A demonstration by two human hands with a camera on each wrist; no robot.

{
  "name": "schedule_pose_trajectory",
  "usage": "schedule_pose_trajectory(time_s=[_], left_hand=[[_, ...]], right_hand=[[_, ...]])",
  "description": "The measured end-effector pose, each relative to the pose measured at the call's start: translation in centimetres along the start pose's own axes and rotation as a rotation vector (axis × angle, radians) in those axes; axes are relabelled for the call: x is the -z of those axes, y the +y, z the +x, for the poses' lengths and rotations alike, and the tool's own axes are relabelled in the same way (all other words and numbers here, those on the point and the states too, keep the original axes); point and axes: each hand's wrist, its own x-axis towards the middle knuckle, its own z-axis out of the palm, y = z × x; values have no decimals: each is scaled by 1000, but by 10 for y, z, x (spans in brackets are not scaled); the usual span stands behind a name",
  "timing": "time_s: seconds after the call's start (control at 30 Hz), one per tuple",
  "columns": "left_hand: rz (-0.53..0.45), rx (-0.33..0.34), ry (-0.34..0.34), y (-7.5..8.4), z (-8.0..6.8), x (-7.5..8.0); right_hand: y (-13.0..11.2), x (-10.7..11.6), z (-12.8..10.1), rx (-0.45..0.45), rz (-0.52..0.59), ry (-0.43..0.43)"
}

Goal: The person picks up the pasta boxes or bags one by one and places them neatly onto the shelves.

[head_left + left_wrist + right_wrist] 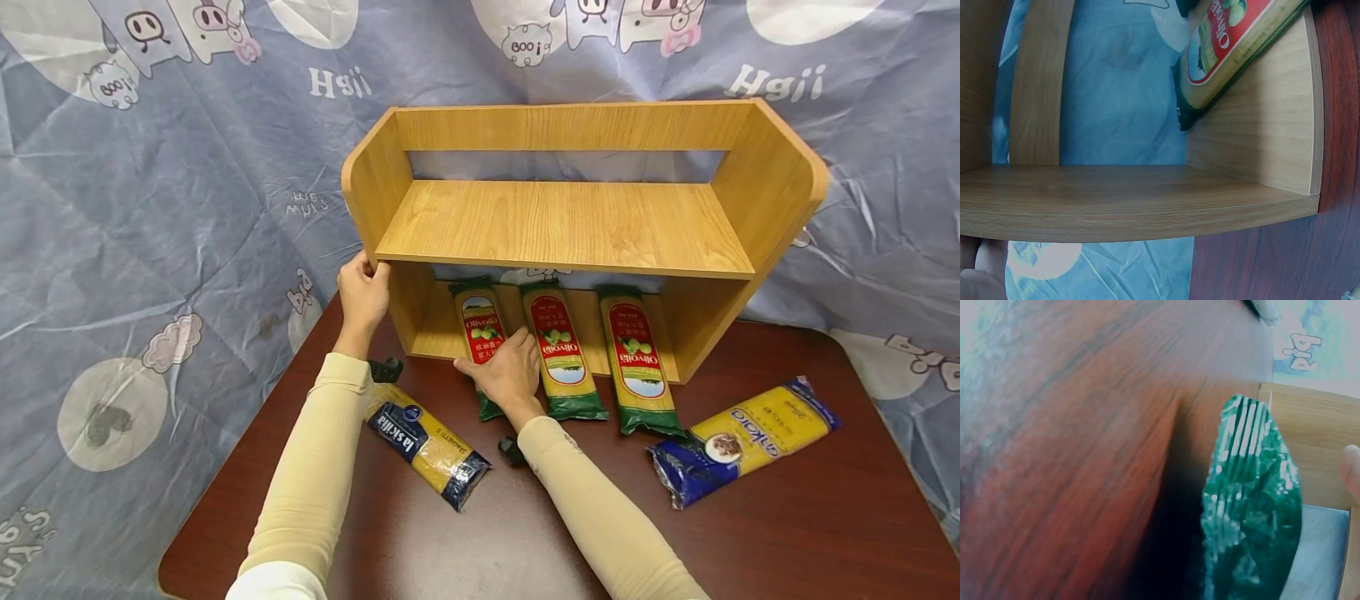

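A two-tier wooden shelf rack (pixel 570 221) stands on a dark red table (pixel 525 533). My left hand (pixel 365 279) grips the front edge of its left side panel; the left wrist view shows that panel (pixel 1116 206) close up. Three green and red spaghetti packets lie side by side, their far ends under the lower shelf. My right hand (pixel 504 362) lies over the leftmost packet (pixel 480 329), thumb on its left and fingers on its right. Its crimped green end (pixel 1254 506) fills the right wrist view. The middle packet (pixel 558 350) and right packet (pixel 637 362) lie untouched.
A blue and yellow pasta packet (pixel 427 446) lies by my left forearm, and another (pixel 742 437) at the right of the table. A blue printed cloth (pixel 150 208) hangs behind and around the table. The upper shelf holds nothing.
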Motion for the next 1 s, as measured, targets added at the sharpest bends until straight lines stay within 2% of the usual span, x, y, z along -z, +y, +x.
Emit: schedule_pose_trajectory(time_s=[0.5, 1.0], left_hand=[[-9, 10, -1, -2, -1, -1], [6, 4, -2, -1, -3, -1]], right_hand=[[-2, 15, -12, 20, 93, 31], [-8, 44, -31, 24, 149, 30]])
